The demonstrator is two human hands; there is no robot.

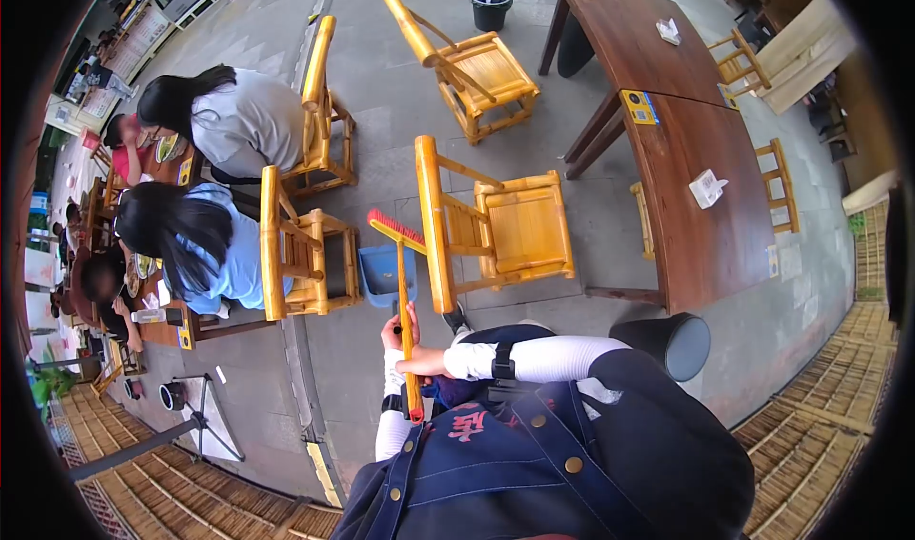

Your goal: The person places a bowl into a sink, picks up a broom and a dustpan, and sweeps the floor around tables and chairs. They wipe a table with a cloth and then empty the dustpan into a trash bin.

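A broom with a yellow handle (404,311) and a red-bristled head (396,230) is held upright in front of my body, bristles at the far end. My right hand (427,362) is closed around the lower part of its handle. Just beyond it, my left hand (393,334) is closed beside the broom handle, at the dark handle end of a blue dustpan (379,299); the broom partly covers its grip. The dustpan is near the floor under the broom head, between two bamboo chairs.
A bamboo chair (529,230) stands directly ahead, another bamboo chair (491,68) beyond it. Dark wooden tables (705,225) are at the right. Two seated people (224,244) occupy chairs at the left. A grey bin (681,345) stands by my right side, a black bucket (491,8) farther off.
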